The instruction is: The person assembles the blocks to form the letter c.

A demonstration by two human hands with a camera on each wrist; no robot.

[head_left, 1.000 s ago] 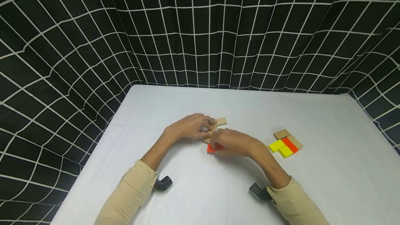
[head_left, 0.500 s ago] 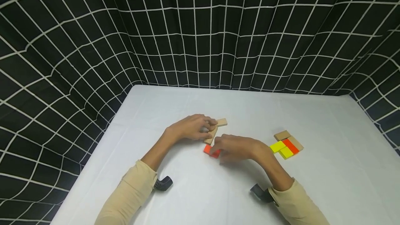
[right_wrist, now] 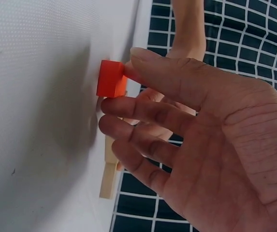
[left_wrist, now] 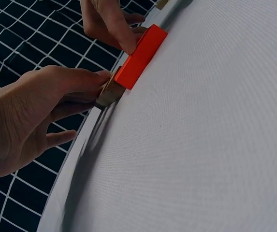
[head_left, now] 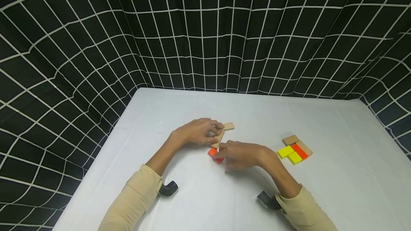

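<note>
Near the middle of the table in the head view, my left hand (head_left: pixel 196 131) holds a flat tan wooden block (head_left: pixel 219 139) between thumb and fingers. A second pale wooden block (head_left: pixel 228 126) lies at an angle beyond it, by my fingertips. The red block (head_left: pixel 212 152) lies on the cloth at the near end of the held block. Reaching in from the right, my right hand (head_left: pixel 242 155) touches the red block's top with one extended finger. In the right wrist view the other fingers (right_wrist: pixel 150 152) are loosely bent, and hold nothing.
To the right lies a flat cluster of blocks: a brown one (head_left: pixel 290 140), a tan one (head_left: pixel 305 147), a red one (head_left: pixel 299 151) and two yellow ones (head_left: pixel 295 158). White cloth (head_left: pixel 199 199) covers the table. A black gridded curtain (head_left: pixel 205 35) surrounds its back and sides.
The red block has shifted slightly left and turned against the end of the tan block. My right hand has drawn back a little toward me and uncovered the blocks. The left hand stays put.
</note>
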